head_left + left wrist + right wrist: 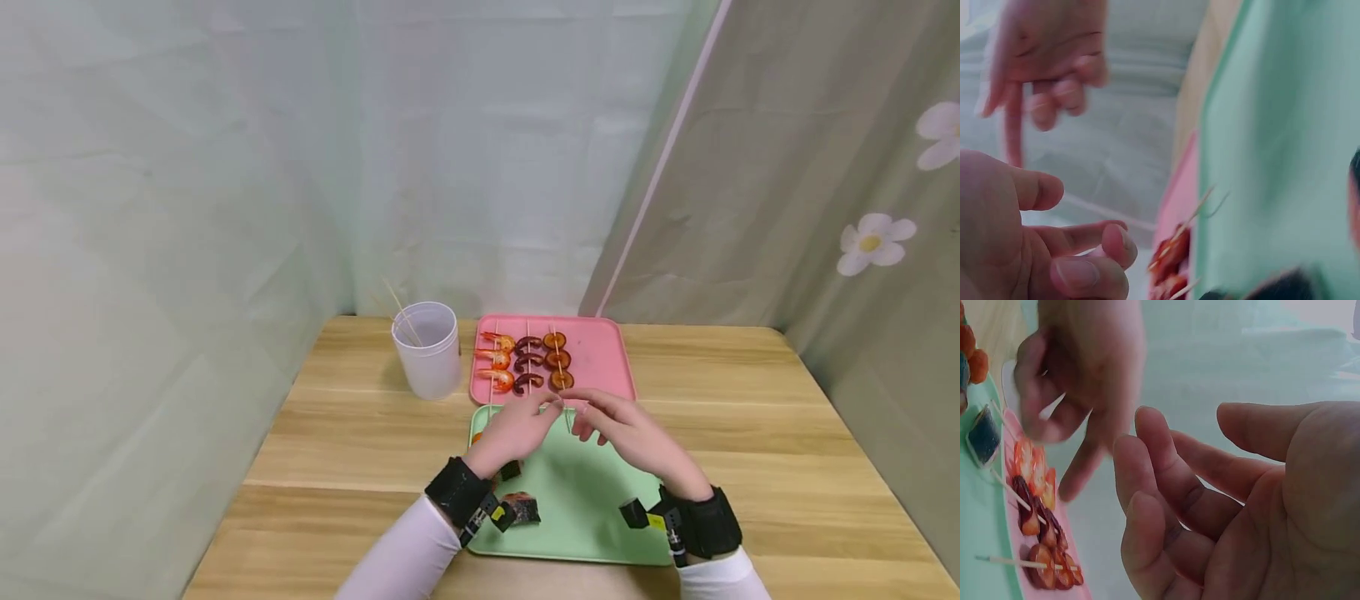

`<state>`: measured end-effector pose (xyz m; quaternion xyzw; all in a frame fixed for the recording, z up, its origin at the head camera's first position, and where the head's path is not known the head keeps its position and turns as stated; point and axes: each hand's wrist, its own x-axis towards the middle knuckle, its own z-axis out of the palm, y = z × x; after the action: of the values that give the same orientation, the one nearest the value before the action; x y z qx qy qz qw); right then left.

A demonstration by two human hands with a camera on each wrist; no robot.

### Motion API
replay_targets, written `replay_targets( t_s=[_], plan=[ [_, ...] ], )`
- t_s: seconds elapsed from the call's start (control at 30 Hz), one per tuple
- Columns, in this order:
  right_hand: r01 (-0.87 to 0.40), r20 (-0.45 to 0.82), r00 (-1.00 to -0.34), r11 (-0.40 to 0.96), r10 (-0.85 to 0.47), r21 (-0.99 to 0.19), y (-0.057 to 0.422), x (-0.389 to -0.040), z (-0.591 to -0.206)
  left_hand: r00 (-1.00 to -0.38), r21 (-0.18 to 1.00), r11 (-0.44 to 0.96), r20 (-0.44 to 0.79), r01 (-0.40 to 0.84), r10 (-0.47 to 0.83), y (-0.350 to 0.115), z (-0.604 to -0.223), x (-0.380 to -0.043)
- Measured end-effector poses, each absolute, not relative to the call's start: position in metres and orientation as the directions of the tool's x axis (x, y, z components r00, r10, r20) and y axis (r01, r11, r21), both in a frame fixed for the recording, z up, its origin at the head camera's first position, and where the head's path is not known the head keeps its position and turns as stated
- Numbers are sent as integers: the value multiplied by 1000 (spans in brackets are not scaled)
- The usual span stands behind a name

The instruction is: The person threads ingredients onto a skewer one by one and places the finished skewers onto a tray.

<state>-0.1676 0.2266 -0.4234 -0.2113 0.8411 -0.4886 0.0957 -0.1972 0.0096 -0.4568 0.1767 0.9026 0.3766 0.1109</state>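
My left hand [517,432] and right hand [636,432] hover over the far edge of the green tray [592,533], fingertips close together. In both wrist views the fingers bend loosely and hold nothing. Just beyond them lies a pink tray [600,358] with three skewers: shrimp [493,359], dark curled pieces that look like octopus tentacles [528,362], and round brown slices like mushrooms [557,360]. The mushroom skewer's stick end reaches over the green tray, below my hands. On the green tray sits a dark-skinned chunk [522,507], with other pieces partly hidden by my left arm.
A white cup [429,362] holding a few thin sticks [403,312] stands left of the pink tray. Orange balls [977,364] lie on the green tray's left side. Curtains [495,167] hang behind the wooden table [750,417] and along its sides.
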Motion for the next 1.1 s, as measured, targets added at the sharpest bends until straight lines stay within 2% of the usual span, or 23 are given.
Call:
replay_targets(
  t_s=[0.23,0.4,0.57,0.77,1.0,1.1],
  plan=[
    [-247,-3,-853,408,-521,-879,206,-197,-411,-950,849,482,69,217,305,-41,-443,-200],
    [-254,-25,-832,421,-555,-871,185,-225,-397,-967,916,310,238,254,87,-79,-442,-204],
    [-260,10,-843,392,-538,-882,159,-254,-385,-912,905,282,374,319,-169,-111,-442,-213],
    [-264,40,-869,393,-494,-881,123,-278,-381,-881,946,194,314,259,-354,-139,-441,-225],
    [-389,141,-868,475,-477,-789,82,-301,-386,-868,932,343,262,114,-422,-154,-453,-241],
    [-434,175,-864,522,-472,-734,64,-310,-382,-865,936,343,234,77,-444,-158,-457,-245]
  ],
)
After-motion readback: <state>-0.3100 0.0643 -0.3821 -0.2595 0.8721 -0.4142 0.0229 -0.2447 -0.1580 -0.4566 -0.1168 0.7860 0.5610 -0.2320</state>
